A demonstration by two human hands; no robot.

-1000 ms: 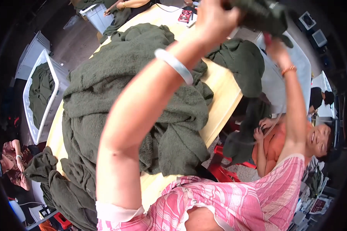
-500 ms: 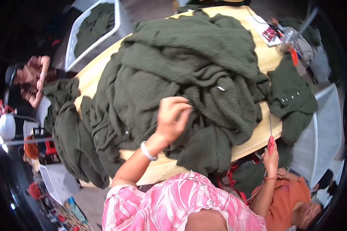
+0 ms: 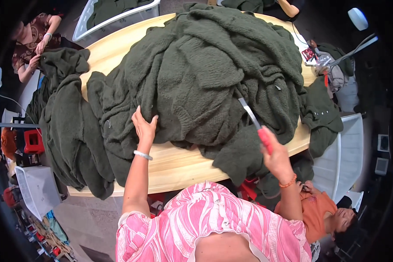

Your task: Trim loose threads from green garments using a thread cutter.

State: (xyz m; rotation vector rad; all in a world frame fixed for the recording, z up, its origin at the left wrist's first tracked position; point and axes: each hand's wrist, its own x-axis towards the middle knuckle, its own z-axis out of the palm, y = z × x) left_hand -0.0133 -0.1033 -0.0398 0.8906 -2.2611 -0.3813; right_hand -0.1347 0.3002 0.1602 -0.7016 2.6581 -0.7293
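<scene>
A large heap of dark green fleecy knit garments (image 3: 192,83) covers the middle of the wooden table. My left hand (image 3: 145,131) rests against the heap's near left side, thumb and fingers apart, no fold visibly gripped. In my right hand (image 3: 277,159) is a red-handled tool (image 3: 265,139) with a long, narrow metal blade. The blade points away and to the left, its far end against the cloth at the heap's middle right. Whether that tip is under a fold, I cannot tell. A small white tag (image 3: 277,87) shows on the fabric farther right.
More green garments hang over the left edge (image 3: 76,131) and right edge (image 3: 322,111) of the wooden table (image 3: 179,163). A white bin (image 3: 131,19) stands far left, another container (image 3: 347,153) at right. Co-workers sit at upper left (image 3: 37,41) and lower right (image 3: 318,209).
My left hand has gone from above the heap to its near left side. The tool in my right hand has swung from the table's right edge onto the heap. The upper layers lie differently.
</scene>
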